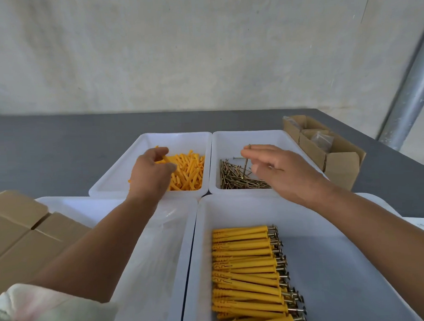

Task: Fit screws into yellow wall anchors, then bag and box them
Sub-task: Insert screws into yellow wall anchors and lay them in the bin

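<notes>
My left hand (150,171) reaches into the far left white tray (143,148) and pinches a yellow wall anchor (167,159) above the loose anchor pile (188,172). Over the far right white tray (229,140), my right hand (277,169) pinches a screw (246,162) that hangs upright above the heap of screws (238,177). In the near right tray (329,252), several assembled anchors with screws (248,274) lie in a neat row.
A near left tray (161,246) holds clear plastic bags. Folded cardboard boxes (18,229) lie at the left. An open cardboard box (335,153) stands at the back right, near a metal pole (410,93). The tabletop (49,146) is grey.
</notes>
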`<state>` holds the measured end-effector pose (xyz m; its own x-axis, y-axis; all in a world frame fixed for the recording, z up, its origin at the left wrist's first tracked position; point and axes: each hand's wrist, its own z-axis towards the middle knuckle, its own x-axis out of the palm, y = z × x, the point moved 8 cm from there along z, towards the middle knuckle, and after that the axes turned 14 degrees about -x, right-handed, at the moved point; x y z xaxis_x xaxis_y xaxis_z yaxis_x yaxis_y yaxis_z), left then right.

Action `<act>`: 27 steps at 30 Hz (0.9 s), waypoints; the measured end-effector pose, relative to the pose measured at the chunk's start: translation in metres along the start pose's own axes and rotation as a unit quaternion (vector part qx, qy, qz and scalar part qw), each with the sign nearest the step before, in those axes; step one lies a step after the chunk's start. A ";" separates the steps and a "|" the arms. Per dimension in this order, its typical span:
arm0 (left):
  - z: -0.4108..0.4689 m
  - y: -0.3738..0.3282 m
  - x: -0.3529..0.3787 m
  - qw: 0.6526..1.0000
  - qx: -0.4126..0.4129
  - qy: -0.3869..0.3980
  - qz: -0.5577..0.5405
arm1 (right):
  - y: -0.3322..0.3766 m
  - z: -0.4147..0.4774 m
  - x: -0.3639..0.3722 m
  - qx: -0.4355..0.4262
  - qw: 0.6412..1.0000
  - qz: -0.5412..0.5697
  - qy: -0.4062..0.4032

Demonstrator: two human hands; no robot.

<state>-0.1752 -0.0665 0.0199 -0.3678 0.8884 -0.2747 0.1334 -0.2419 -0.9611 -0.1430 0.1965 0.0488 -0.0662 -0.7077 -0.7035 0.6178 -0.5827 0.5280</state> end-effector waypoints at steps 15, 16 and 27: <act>-0.065 -0.035 0.063 0.952 -0.088 0.261 -0.137 | -0.018 -0.018 -0.011 0.132 0.914 0.338 -0.179; -0.072 -0.033 0.069 0.942 -0.098 0.292 -0.131 | -0.017 -0.018 -0.011 0.131 0.921 0.324 -0.169; -0.081 -0.013 0.083 0.909 -0.154 0.371 -0.109 | 0.001 -0.014 -0.014 0.042 0.997 -0.057 -0.025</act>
<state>-0.1330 0.0424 0.0122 0.2901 0.9486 0.1265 0.4248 -0.0092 -0.9053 -0.1306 0.2119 0.0527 -0.1724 -0.6520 -0.7384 0.5359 -0.6910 0.4851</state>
